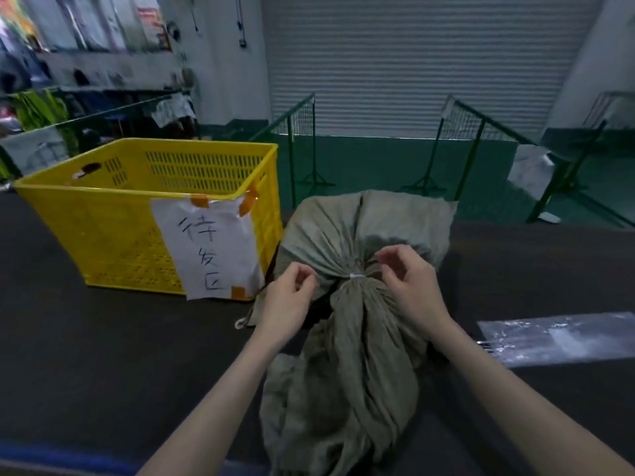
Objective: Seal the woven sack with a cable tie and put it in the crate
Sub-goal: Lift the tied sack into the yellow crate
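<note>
— Where's the sack right now?

— The woven sack lies on the dark table in front of me, just right of the yellow crate, not in it. Its filled end points away from me; the loose mouth spills toward my body.

— Is the neck closed?

— It's gathered tight, with a white cable tie round the bunched fabric.

— And your hands?

— My left hand sits just left of the neck, thumb and forefinger pressed together. I think they pinch the free tail of the tie, but it's too thin and blurred for me to be sure. My right hand hovers just right of the neck, fingers loosely curled, gripping nothing.

— Anything else around?

— A white paper sign with handwritten characters is taped to the crate's near wall with orange tape. A clear plastic bag lies flat on the table off to my right.
</note>
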`<state>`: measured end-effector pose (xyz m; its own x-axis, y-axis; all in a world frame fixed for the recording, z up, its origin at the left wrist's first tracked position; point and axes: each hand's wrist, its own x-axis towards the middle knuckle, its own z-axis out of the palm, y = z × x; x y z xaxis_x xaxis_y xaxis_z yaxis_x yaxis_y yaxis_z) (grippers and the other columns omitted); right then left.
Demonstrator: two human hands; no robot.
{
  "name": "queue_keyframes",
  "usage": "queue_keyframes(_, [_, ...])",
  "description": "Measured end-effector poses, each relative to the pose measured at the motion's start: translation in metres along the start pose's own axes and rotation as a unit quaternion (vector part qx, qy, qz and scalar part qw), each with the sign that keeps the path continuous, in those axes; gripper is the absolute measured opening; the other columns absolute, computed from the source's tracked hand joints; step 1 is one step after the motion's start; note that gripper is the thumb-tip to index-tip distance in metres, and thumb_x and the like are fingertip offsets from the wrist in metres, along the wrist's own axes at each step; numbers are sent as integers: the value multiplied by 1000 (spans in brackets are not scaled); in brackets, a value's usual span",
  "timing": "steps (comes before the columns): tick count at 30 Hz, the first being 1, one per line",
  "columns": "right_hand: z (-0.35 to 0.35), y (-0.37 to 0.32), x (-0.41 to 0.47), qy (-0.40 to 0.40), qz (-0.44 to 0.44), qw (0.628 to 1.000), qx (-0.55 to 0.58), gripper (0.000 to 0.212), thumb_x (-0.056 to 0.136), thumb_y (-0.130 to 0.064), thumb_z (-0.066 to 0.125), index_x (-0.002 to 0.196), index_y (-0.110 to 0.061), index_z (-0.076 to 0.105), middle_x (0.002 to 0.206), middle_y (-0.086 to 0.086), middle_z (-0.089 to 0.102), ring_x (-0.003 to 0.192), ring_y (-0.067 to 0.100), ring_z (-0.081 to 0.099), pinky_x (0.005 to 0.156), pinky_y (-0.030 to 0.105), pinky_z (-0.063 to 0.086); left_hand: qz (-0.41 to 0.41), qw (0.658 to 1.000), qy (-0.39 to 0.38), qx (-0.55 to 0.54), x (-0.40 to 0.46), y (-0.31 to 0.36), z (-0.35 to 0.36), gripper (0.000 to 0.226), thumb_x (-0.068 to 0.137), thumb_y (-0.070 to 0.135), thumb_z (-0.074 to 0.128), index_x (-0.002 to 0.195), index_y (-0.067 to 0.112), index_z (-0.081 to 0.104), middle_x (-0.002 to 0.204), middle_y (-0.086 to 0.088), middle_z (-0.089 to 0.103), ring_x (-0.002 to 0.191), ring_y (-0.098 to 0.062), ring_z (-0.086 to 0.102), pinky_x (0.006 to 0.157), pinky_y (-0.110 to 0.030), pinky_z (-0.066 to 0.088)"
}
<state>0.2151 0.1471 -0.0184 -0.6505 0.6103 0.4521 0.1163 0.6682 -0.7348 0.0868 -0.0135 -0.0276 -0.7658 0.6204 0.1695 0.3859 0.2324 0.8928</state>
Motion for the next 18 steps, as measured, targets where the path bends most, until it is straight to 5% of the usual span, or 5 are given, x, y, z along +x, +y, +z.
queue_keyframes(4, [-5, 34, 5, -48, -23, 993, -108, 30, 81, -5, 58, 109, -16, 60, 103, 3, 62, 100, 22, 58, 90, 43, 45, -85, 993, -54, 53, 9, -10, 46, 32, 88, 34, 60, 111, 15, 49, 114, -6, 50, 111, -24, 50, 97, -38, 42])
queue_keyframes(8, [-7, 54, 7, -96, -81, 968, -219, 41, 79, -8, 58, 118, -19, 56, 118, -1, 58, 116, 20, 50, 97, 37, 32, -190, 978, -62, 59, 7, -18, 87, 75, 81, 49, 63, 138, 15, 28, 141, -13, 31, 132, -34, 32, 108, -41, 30])
queue_keyframes(11, [-7, 64, 17, -110, -161, 936, -294, 48, 72, -6, 62, 119, -17, 56, 124, 3, 57, 122, 24, 50, 98, 36, 31, -244, 967, -68, -7, 8, -24, 115, 102, 66, 56, 72, 140, 13, 18, 144, -18, 33, 132, -34, 36, 110, -41, 31])
queue_keyframes(16, [-4, 84, 33, -154, -274, 821, -476, 50, 73, -15, 49, 122, -19, 53, 134, 9, 54, 126, 32, 49, 95, 44, 27, -227, 971, -64, -43, 12, -30, 142, 79, 77, 28, 75, 133, 6, 24, 136, -12, 50, 125, -26, 49, 93, -24, 35])
queue_keyframes(18, [-1, 91, 37, -149, -299, 786, -520, 46, 81, -18, 39, 124, -21, 51, 136, 9, 54, 122, 33, 51, 91, 47, 30, -200, 977, -64, -25, 16, -34, 142, 83, 77, 22, 72, 140, 7, 19, 138, -11, 48, 131, -28, 43, 100, -26, 32])
